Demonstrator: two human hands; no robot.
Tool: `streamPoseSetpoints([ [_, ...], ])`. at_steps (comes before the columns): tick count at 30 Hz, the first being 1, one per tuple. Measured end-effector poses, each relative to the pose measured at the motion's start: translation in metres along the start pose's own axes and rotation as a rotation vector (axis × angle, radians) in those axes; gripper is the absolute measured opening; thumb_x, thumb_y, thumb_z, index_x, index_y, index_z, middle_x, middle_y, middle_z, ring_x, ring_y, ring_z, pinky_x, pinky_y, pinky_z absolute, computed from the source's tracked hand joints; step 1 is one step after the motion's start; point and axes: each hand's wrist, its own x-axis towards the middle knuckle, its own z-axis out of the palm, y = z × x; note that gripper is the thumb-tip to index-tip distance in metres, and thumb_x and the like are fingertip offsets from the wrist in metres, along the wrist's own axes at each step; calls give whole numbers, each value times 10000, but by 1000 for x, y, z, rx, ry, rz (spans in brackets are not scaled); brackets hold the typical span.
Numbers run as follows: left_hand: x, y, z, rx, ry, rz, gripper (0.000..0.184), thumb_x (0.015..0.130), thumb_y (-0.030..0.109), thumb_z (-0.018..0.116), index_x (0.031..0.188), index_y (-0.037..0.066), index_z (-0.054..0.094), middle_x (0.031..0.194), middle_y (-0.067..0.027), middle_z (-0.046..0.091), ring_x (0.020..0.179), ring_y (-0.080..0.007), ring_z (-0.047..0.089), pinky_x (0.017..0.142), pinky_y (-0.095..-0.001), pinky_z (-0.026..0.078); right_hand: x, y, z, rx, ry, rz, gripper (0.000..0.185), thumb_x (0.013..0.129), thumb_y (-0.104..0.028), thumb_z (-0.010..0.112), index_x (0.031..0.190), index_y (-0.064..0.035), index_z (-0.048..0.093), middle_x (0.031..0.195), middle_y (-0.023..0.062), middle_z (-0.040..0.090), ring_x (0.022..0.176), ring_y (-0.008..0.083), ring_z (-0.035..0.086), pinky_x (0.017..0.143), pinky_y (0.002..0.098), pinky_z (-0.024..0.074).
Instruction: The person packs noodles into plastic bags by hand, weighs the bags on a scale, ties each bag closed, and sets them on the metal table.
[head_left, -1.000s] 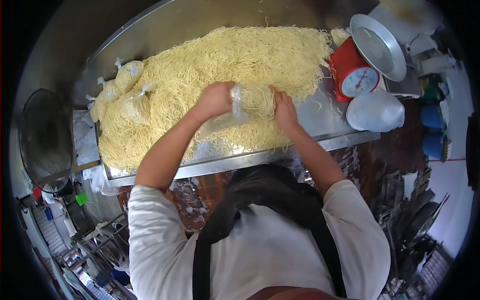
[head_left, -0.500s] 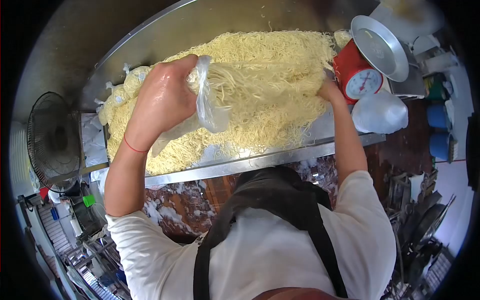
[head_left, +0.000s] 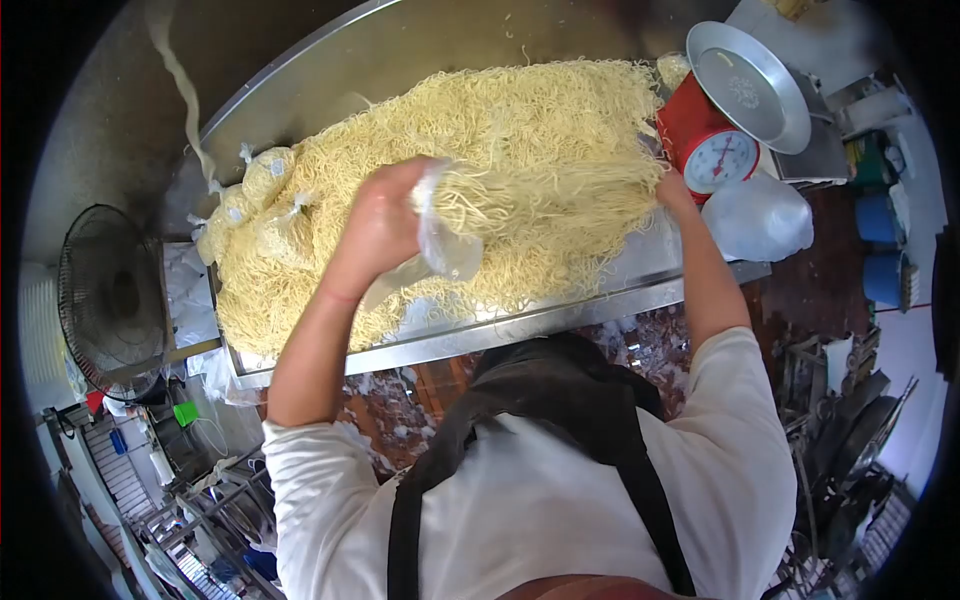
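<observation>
A wide heap of pale yellow noodles covers the metal tray. My left hand is closed round a clear plastic bag, whose mouth faces right with noodles at it. Stretched strands run from the bag toward my right hand, at the right end of the heap beside the red scale. The fingers of my right hand are mostly hidden by noodles and blur. Several tied bags of noodles lie at the heap's left end.
The scale carries a round metal pan. Right of the heap sits a whitish plastic bundle. A metal rim borders the near side of the tray. A fan stands at the left, and blue containers at the far right.
From beside the bag, my right hand has moved right to the heap's end near the scale. My left hand with the bag swung left and nearer the camera, then came partly back right and down.
</observation>
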Motion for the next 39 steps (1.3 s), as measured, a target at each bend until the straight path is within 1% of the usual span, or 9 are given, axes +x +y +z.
streamPoseSetpoints([
  [3,-2,-62,73,131,19,130,419,676,-15,709,1086,72,694,1008,-130,691,958,-295,637,901,-407,479,17,-33,-38,-135,-448,522,391,782,-28,580,1170,18,607,1106,238,666,1000,377,658,855,436,530],
  [8,-31,-144,169,274,49,-67,549,716,-117,575,1240,46,588,1221,-155,563,1191,-332,487,1000,-445,397,49,-189,-82,-178,-353,102,454,717,-26,642,1166,12,588,1055,236,652,958,432,639,844,480,518],
  [12,-62,-83,154,104,399,-268,410,779,-20,633,1178,-59,547,1182,-272,516,1120,-401,488,967,-450,416,-1,-325,-58,-106,-166,-234,609,722,-132,762,1293,-67,559,1303,230,516,1275,402,440,1093,569,311],
  [18,-66,-91,182,-408,302,-677,194,988,171,561,1022,-20,575,738,-139,599,659,-231,596,618,-352,485,40,-343,-24,366,-587,27,437,836,-109,645,1249,-28,529,1164,237,612,1098,397,586,961,478,458],
  [21,-36,-68,143,-550,540,-376,195,1016,176,512,968,-1,577,587,-50,540,521,-150,535,514,-304,444,73,-367,-97,410,-586,-260,356,860,-113,602,1191,7,545,1089,235,637,1021,389,621,906,446,487],
  [24,-39,-41,130,-629,437,-388,189,1026,184,513,940,20,551,631,-7,516,550,-83,498,505,-255,421,100,-401,-101,1178,-630,219,397,873,-132,578,1233,31,535,1143,242,620,1052,391,607,942,449,471],
  [28,-41,-60,127,-931,584,-553,202,1034,204,499,927,35,533,604,13,491,480,-64,448,441,-238,367,63,-382,-70,581,-318,-262,632,863,-198,647,1417,0,416,1227,261,582,1123,389,578,1018,437,438],
  [34,-51,-72,140,-905,574,-652,182,1037,218,501,958,54,510,592,45,452,444,-41,376,403,-224,301,7,-365,-42,-33,-399,57,528,855,-174,642,1316,29,484,1221,249,587,1088,395,585,979,441,450],
  [39,-43,-50,128,-976,572,-517,182,1044,214,481,947,60,490,579,34,438,427,-49,363,388,-229,319,63,-399,-84,506,-409,-291,378,839,-112,628,1186,22,564,1019,247,650,992,404,615,863,446,497],
])
